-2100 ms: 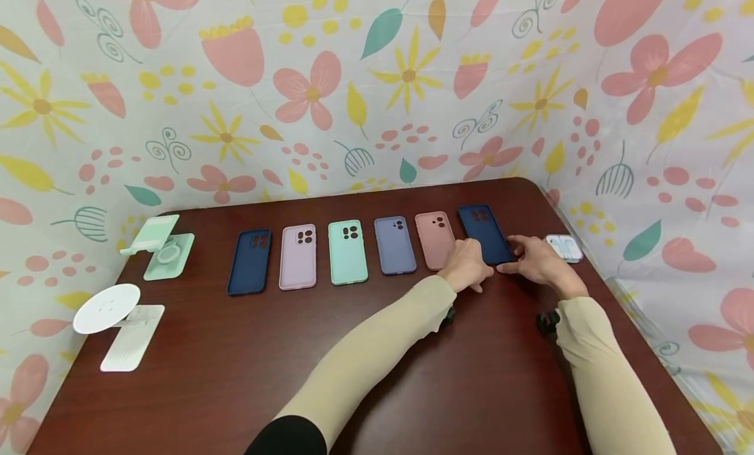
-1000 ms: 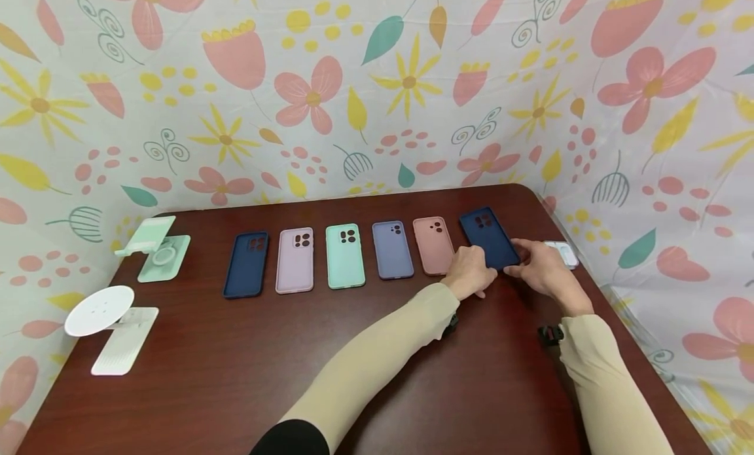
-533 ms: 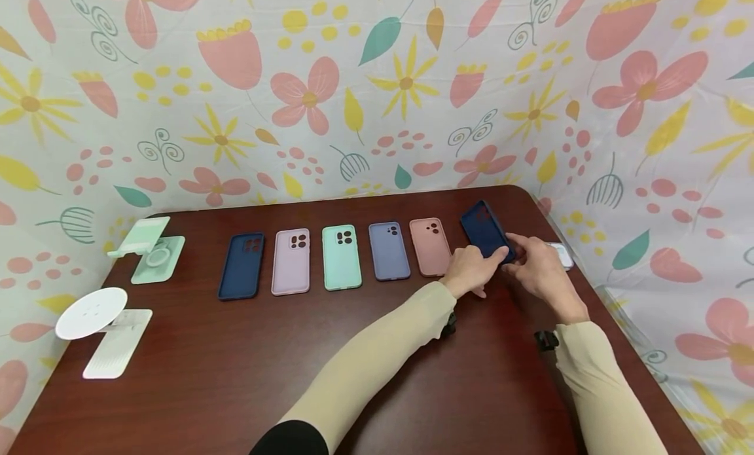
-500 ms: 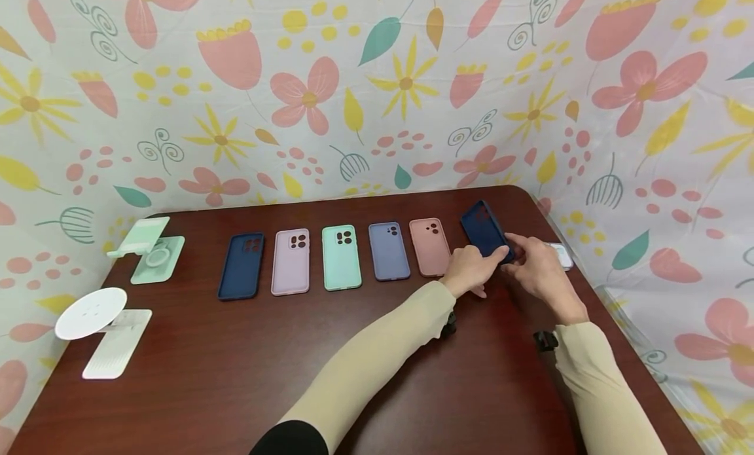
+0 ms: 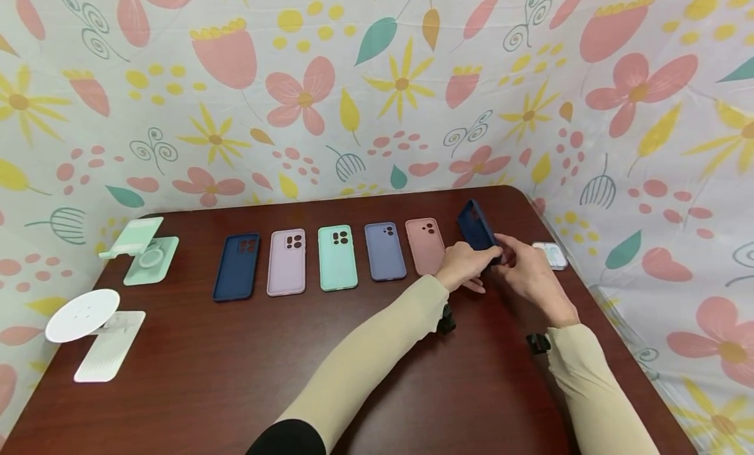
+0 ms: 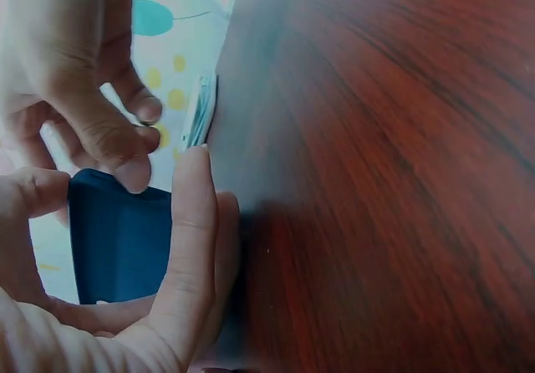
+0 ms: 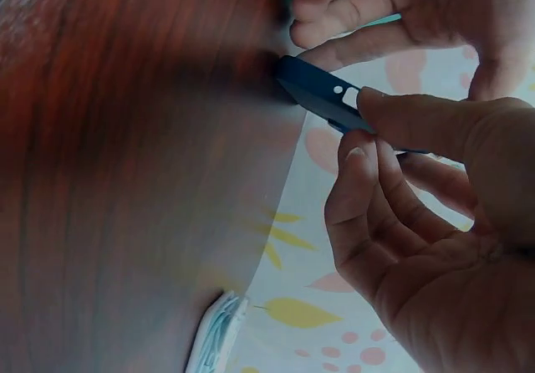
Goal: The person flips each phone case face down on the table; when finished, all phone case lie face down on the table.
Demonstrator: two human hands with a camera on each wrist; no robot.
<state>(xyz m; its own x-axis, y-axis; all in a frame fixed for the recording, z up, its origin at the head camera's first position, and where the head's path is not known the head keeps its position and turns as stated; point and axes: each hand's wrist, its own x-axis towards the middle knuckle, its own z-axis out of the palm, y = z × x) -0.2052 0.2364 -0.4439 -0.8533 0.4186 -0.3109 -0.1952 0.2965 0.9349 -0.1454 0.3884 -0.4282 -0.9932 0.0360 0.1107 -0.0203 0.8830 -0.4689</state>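
Observation:
A dark blue phone case [image 5: 477,224] stands tilted up on the table at the right end of a row of cases. My left hand [image 5: 462,265] grips its near end; in the left wrist view the fingers and thumb lie along both sides of the case [image 6: 121,243]. From the other side, my right hand [image 5: 528,268] pinches the near edge, thumb against fingers, as the right wrist view shows with the case [image 7: 313,89] between them. Closest to the left hand is a pink phone case [image 5: 425,245], lying flat.
Farther left lie a blue-grey case [image 5: 385,251], a mint case [image 5: 338,262], a lilac case [image 5: 286,266] and another dark blue case [image 5: 236,272]. A green folding stand [image 5: 151,258] and a white stand [image 5: 112,347] occupy the left side. A small white object [image 5: 551,255] lies by the right edge.
The dark blue case went from lying flat to tilted up steeply on the table, its near end taken hold of by both hands. The head view has shifted slightly.

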